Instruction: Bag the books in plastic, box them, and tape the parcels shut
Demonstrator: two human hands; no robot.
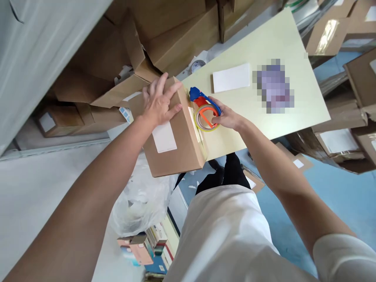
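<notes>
Under left hand (161,102), cardboard box (183,133); flat-sided, square-edged

one tape dispenser (201,101), one tabletop (264,43)

We're in a whse-type packing area. We see labelled ctns (362,78), a tape dispenser (201,101) & a pale worktable (249,47).

The carton (186,145) is matt cardboard with a smooth paper label (165,138), the tape dispenser (201,101) plastic, the tabletop (264,47) smooth.
</notes>
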